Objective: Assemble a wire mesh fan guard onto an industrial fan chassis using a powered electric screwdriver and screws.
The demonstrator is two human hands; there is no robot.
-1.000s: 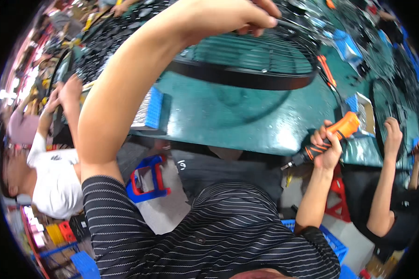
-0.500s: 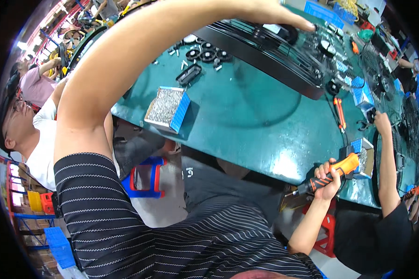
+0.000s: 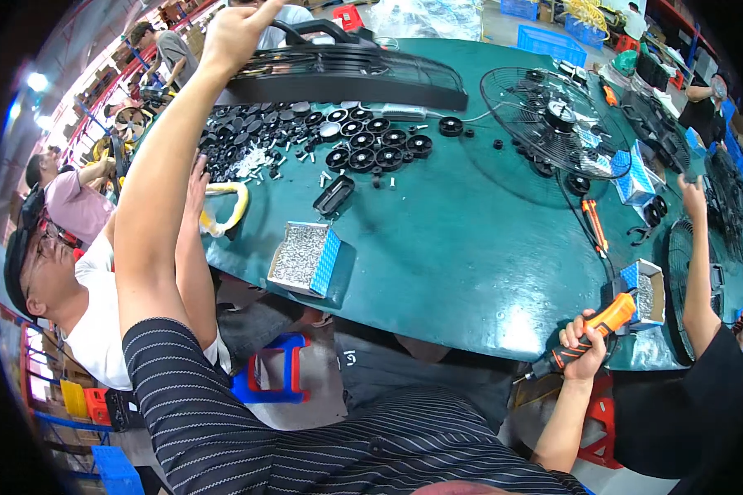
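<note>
My left arm stretches far across the green table (image 3: pixel 470 247). At the far edge my left hand (image 3: pixel 238 35) grips the left rim of a black fan guard (image 3: pixel 347 74). My right hand (image 3: pixel 582 346) is closed around an orange and black electric screwdriver (image 3: pixel 598 328) just below the table's near edge. Right beside it stands a small blue box of screws (image 3: pixel 648 290). A larger open blue box of screws (image 3: pixel 301 257) sits near the table's front edge, between my arms.
Several black round parts (image 3: pixel 363 136) and loose screws lie past the larger box. A wire fan guard with a motor (image 3: pixel 553 115) lies at the right. A co-worker's hand (image 3: pixel 194 181) reaches in from the left, another's arm (image 3: pixel 695 247) from the right. A blue stool (image 3: pixel 272 371) stands below.
My left arm has stretched further, and the black fan guard now lies at the far side of the table. The right hand keeps its hold on the screwdriver below the edge.
</note>
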